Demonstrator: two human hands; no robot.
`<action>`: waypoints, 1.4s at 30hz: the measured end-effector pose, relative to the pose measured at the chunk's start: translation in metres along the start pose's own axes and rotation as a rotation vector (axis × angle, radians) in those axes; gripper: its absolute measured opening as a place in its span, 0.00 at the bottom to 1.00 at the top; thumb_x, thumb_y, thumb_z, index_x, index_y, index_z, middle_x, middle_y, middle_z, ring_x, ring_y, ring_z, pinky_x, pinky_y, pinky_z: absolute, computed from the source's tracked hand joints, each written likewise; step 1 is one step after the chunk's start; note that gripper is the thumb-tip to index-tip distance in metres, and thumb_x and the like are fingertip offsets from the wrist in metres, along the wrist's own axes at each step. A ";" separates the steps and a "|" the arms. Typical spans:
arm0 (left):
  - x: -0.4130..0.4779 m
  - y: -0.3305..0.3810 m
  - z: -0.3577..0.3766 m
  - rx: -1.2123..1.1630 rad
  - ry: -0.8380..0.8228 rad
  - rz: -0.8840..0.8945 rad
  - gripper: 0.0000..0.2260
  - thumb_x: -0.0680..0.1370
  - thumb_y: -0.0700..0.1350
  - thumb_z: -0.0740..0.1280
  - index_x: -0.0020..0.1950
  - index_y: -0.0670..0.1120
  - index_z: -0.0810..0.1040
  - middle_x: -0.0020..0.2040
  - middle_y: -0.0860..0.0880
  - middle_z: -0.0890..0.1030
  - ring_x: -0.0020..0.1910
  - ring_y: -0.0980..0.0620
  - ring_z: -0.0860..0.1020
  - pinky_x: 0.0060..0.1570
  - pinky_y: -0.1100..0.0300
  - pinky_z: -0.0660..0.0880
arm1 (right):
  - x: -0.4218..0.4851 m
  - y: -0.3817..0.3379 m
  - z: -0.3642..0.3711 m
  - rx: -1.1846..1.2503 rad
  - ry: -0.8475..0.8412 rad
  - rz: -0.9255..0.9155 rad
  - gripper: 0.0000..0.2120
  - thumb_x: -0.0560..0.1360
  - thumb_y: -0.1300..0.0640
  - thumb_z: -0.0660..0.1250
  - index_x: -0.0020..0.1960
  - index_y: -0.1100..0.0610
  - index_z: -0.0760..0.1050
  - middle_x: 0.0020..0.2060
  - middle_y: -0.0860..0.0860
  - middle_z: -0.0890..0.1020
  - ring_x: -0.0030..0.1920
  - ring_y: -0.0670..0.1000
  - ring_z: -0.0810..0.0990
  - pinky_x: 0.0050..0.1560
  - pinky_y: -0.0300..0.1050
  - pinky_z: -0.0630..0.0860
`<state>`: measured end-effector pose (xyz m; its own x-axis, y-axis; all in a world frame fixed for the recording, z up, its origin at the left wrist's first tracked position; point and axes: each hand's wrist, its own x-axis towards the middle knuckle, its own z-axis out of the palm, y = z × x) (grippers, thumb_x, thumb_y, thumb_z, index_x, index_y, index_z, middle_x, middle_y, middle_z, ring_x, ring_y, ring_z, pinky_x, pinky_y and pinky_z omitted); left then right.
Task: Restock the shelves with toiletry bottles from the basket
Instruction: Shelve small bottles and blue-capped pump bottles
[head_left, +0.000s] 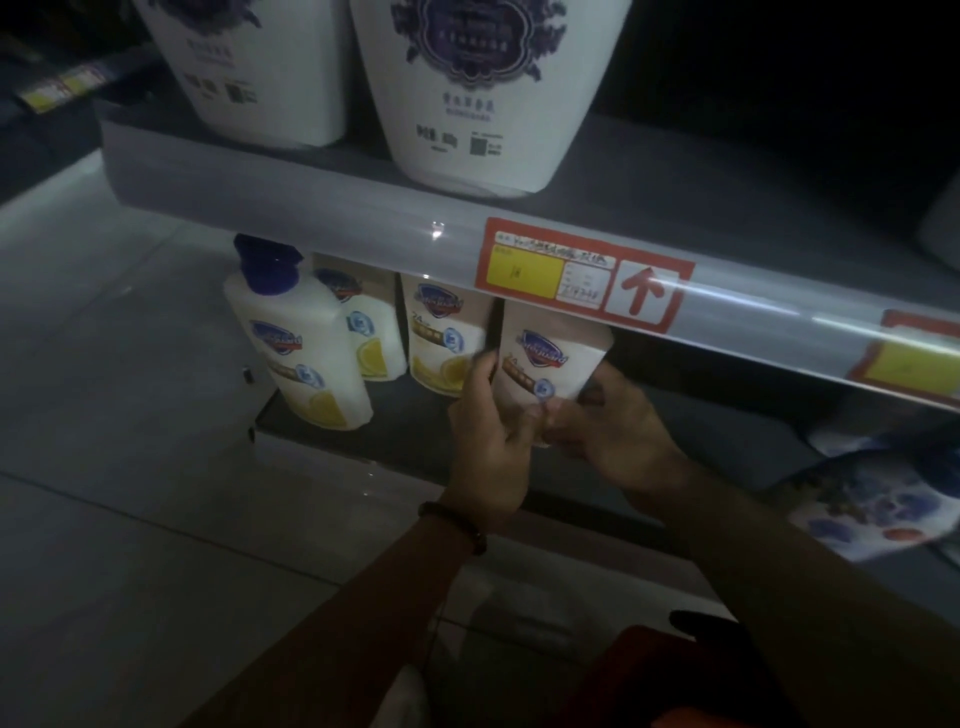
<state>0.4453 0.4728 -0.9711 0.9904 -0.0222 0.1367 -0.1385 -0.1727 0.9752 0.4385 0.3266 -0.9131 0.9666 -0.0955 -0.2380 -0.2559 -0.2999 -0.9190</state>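
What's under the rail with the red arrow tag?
Four white soap bottles on the lower shelf; left hand and right hand grip the rightmost bottle. The rail hides three caps.
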 end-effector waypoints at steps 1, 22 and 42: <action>-0.001 0.000 0.001 -0.024 0.002 -0.009 0.36 0.76 0.60 0.70 0.82 0.53 0.62 0.76 0.50 0.72 0.74 0.48 0.73 0.66 0.45 0.79 | 0.002 0.002 0.001 -0.002 0.005 -0.004 0.23 0.78 0.56 0.76 0.71 0.46 0.75 0.61 0.48 0.83 0.59 0.52 0.85 0.51 0.52 0.87; -0.007 0.000 0.012 0.104 -0.002 0.002 0.46 0.77 0.40 0.76 0.83 0.57 0.48 0.84 0.53 0.56 0.76 0.64 0.55 0.65 0.76 0.57 | -0.001 -0.006 0.008 -0.025 -0.010 -0.083 0.20 0.83 0.58 0.69 0.73 0.51 0.71 0.64 0.48 0.82 0.64 0.48 0.82 0.66 0.56 0.81; -0.027 0.011 -0.018 -0.073 -0.051 -0.147 0.38 0.77 0.35 0.73 0.73 0.68 0.61 0.78 0.52 0.64 0.75 0.49 0.72 0.68 0.52 0.79 | -0.042 -0.048 -0.026 -0.394 -0.140 0.016 0.19 0.79 0.44 0.69 0.65 0.51 0.81 0.59 0.51 0.85 0.61 0.54 0.83 0.65 0.58 0.79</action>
<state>0.4164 0.4893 -0.9606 0.9985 -0.0521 -0.0155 0.0100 -0.1055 0.9944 0.4099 0.3199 -0.8509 0.9482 0.0190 -0.3172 -0.2315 -0.6425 -0.7304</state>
